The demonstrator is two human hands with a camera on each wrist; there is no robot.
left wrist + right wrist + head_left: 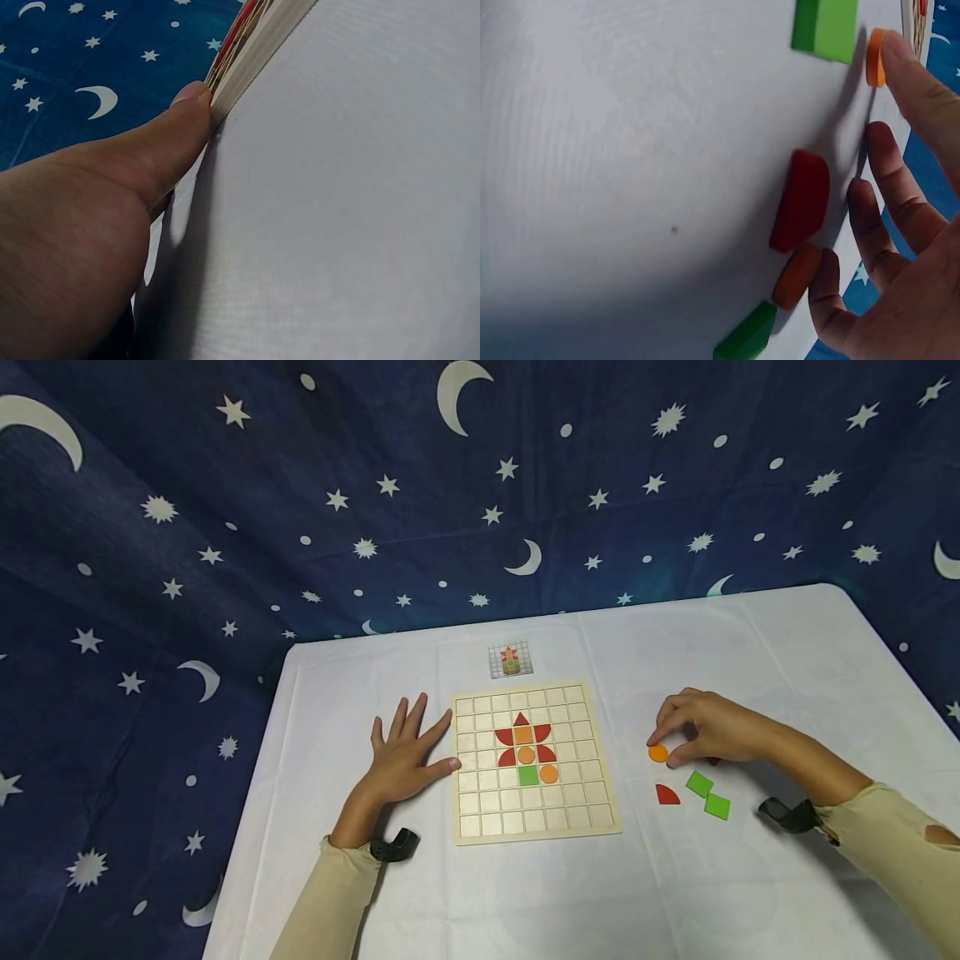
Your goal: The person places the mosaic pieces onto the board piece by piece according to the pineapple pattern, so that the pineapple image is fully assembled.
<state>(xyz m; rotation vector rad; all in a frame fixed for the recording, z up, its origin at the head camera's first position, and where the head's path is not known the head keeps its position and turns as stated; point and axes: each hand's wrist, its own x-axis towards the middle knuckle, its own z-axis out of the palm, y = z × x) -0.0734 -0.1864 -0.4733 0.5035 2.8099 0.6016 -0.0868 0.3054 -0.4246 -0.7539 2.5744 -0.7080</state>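
My left hand (402, 760) rests on the table with its fingers spread, the thumb tip at the left edge of a wooden grid board (475, 828). On the board, red, orange and green flat pieces form a figure, with a green square (528, 775) beside an orange disc (549, 773) at its bottom. To the right, my right hand (712, 724) pinches an orange disc (657, 752) between thumb and finger. In the right wrist view, a red piece (802, 199), another orange disc (798, 275) and a green piece (746, 334) lie near its other fingers.
Two green squares (717, 806) and a red quarter-circle (667, 794) lie on the white table just below the right hand. Behind the board is a small pattern card (511, 658) showing a similar figure. A dark blue star-and-moon cloth (420, 577) hangs behind the table.
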